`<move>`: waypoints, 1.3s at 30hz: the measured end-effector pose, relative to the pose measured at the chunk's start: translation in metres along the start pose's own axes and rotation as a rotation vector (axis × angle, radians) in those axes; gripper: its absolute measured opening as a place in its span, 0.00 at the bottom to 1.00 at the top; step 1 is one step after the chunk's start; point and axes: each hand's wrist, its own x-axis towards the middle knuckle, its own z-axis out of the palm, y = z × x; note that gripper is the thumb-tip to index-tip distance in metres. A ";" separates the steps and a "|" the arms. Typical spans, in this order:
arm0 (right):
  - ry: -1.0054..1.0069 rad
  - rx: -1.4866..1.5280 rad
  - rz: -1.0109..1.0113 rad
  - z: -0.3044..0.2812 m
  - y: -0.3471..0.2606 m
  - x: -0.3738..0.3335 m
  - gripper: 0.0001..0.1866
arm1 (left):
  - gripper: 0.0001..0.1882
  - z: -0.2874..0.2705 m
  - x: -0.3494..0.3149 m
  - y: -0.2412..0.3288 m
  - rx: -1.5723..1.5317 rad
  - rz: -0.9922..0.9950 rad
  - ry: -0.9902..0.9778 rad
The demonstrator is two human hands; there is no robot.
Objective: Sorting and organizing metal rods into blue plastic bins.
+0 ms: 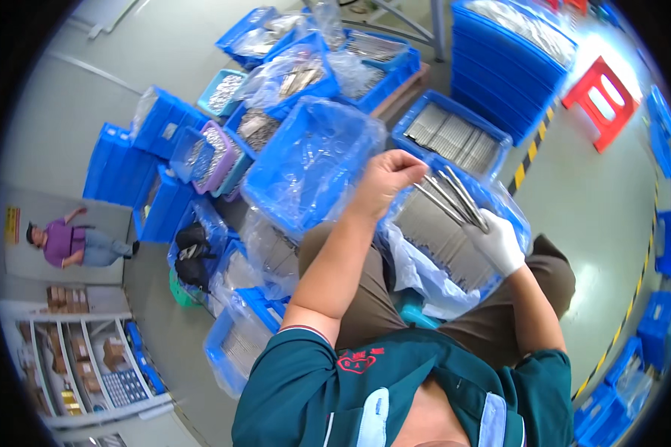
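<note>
My right hand (496, 242), in a white glove, is closed round several thin silver metal rods (461, 201) that fan out up and to the left. My bare left hand (388, 179) is pinched at the outer end of these rods; what sits between thumb and forefinger is too small to make out. Below both hands, between my knees, a blue crate lined with clear plastic holds tightly stacked metal rods (440, 238). To the left of it, beside my left forearm, stands a blue crate (265, 182) with a plastic liner and no parts visible inside.
Just beyond is another crate of rods (455, 138), with a tall stack of blue crates (507, 71) behind. Bins of small parts (215, 160) crowd the left. A red plastic stool (602, 104) stands at far right. A person in purple (65, 242) is at far left.
</note>
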 end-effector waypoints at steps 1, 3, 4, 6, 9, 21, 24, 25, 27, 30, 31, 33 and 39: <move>-0.039 0.036 0.074 -0.002 -0.003 0.000 0.09 | 0.04 0.002 -0.001 0.000 -0.011 0.000 0.000; -0.041 0.129 0.159 0.000 0.001 -0.004 0.09 | 0.05 0.003 -0.001 -0.004 -0.104 -0.013 -0.056; -0.044 0.161 0.163 0.003 0.004 -0.004 0.08 | 0.05 0.002 -0.001 -0.006 -0.138 -0.084 -0.079; -0.029 0.176 0.163 0.007 0.004 -0.006 0.08 | 0.04 0.006 -0.006 -0.009 -0.174 -0.050 -0.046; -0.006 0.210 0.188 0.007 0.005 -0.006 0.08 | 0.05 0.015 -0.009 -0.014 -0.088 -0.071 -0.078; -0.154 0.194 0.228 -0.003 0.002 0.004 0.13 | 0.05 -0.015 0.002 0.015 0.139 0.147 0.252; -0.212 0.341 0.248 0.003 0.006 0.002 0.13 | 0.05 -0.002 0.002 0.005 0.008 0.030 0.128; -0.237 0.329 0.237 0.001 0.003 0.001 0.14 | 0.05 0.005 0.001 0.003 0.004 -0.031 0.077; -0.239 0.266 0.200 0.003 0.001 -0.001 0.14 | 0.06 0.009 -0.002 -0.002 0.018 -0.060 0.069; -0.209 0.178 0.170 0.003 -0.001 0.000 0.12 | 0.06 0.007 -0.002 -0.008 -0.019 -0.158 0.010; -0.204 0.180 0.175 0.004 0.000 0.000 0.12 | 0.06 0.006 -0.001 -0.010 -0.018 -0.162 0.004; -0.117 0.103 0.067 0.008 0.003 -0.001 0.11 | 0.07 0.006 -0.002 -0.012 -0.005 -0.224 0.053; -0.011 -0.020 -0.065 0.010 0.009 -0.002 0.11 | 0.08 0.006 0.001 -0.021 -0.018 -0.196 0.039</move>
